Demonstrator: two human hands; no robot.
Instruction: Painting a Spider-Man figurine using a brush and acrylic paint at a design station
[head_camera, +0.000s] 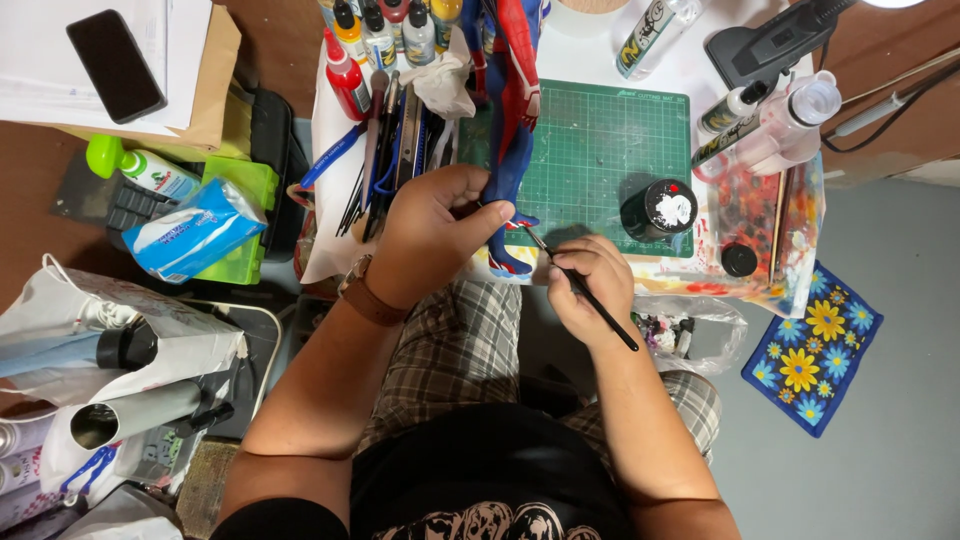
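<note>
My left hand (432, 232) is clenched around the lower leg of a red and blue figure (512, 120), which lies along the left edge of the green cutting mat (600, 150). My right hand (588, 282), at about four o'clock from the left, pinches a thin black brush (585, 290), tip touching the figure's foot. A black paint jar (660, 210) sits on the mat at two o'clock from the right hand. Paint bottles (385, 35) and loose tools (385, 160) crowd in at eleven o'clock. A tissue pack (195, 235) lies at nine o'clock.
</note>
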